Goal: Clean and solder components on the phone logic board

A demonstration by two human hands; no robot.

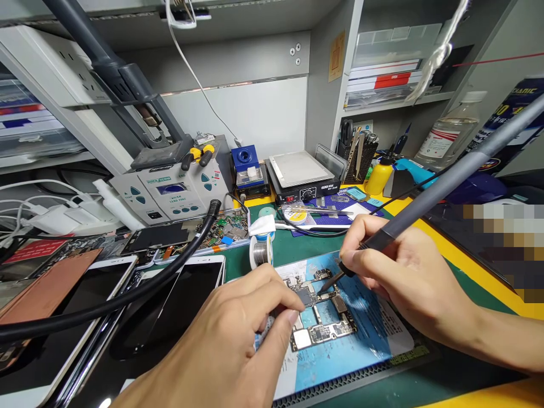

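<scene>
A phone circuit board [325,334] lies on a blue and white sheet [340,365] in front of me. My right hand [395,266] is closed round a dark grey tool [425,198] with a thin pointed tip. The tip is at the upper middle of the board. At the board's left side, my left hand [246,323] has its thumb and forefinger pressed close together near the edge. Whatever lies between those fingertips is hidden.
Behind the board stand a solder spool [260,253], a hot plate [300,175] and a grey soldering station [170,195]. A black hose [170,277] crosses the phones [170,317] on the left. A yellow bottle [378,177] stands at the back right.
</scene>
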